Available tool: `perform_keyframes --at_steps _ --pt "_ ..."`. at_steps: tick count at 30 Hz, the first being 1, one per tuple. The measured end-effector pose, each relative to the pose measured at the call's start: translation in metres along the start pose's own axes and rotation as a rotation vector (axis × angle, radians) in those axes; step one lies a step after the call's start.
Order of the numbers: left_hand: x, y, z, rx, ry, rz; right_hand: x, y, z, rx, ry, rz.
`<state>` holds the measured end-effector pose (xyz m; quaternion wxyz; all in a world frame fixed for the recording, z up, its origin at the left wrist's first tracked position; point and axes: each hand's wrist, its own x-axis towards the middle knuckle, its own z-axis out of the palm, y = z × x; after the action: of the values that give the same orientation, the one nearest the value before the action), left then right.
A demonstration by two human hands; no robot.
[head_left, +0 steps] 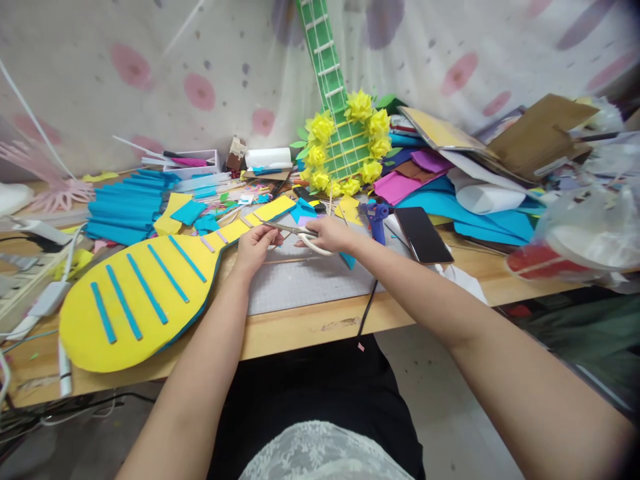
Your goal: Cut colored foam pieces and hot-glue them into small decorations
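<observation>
My right hand [333,235] is closed round the light handles of a pair of scissors [315,245], whose blades point left towards my left hand [257,248]. The fingers of that left hand are pinched together near the blade tips; whatever they grip is too small to make out. Both hands are over a grey cutting mat [285,290]. Just left of them lies a yellow paper lute shape [135,300] with a blue edge, blue strips across its body and small pink strips on its neck.
A green paper instrument [345,143] ringed with yellow flowers leans at the back. A blue glue gun [377,220] and a black phone [424,235] are to the right, before piled coloured paper [440,200]. Pleated blue paper [125,203] lies left. A bagged red-and-white tub [555,250] stands far right.
</observation>
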<state>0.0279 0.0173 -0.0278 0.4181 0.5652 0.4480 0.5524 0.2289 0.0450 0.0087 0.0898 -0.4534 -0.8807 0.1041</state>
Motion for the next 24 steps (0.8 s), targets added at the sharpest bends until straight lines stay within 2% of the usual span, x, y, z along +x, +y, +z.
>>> perform_keyframes --at_steps 4,8,13,19,24 --pt "0.001 0.000 0.000 -0.017 0.049 -0.011 -0.001 0.004 0.000 0.049 0.019 -0.008" --pt "0.002 0.000 0.001 -0.018 0.048 0.001 -0.001 -0.001 -0.002 0.055 -0.017 -0.038" --pt "0.005 -0.003 0.003 -0.069 0.124 0.024 0.000 -0.015 -0.004 -0.052 0.012 -0.044" --pt "0.004 0.000 0.002 -0.060 0.147 -0.012 0.000 -0.025 -0.003 -0.160 0.067 -0.002" --pt "0.004 0.000 0.002 -0.116 0.188 -0.064 0.002 -0.022 -0.006 -0.163 0.077 -0.080"
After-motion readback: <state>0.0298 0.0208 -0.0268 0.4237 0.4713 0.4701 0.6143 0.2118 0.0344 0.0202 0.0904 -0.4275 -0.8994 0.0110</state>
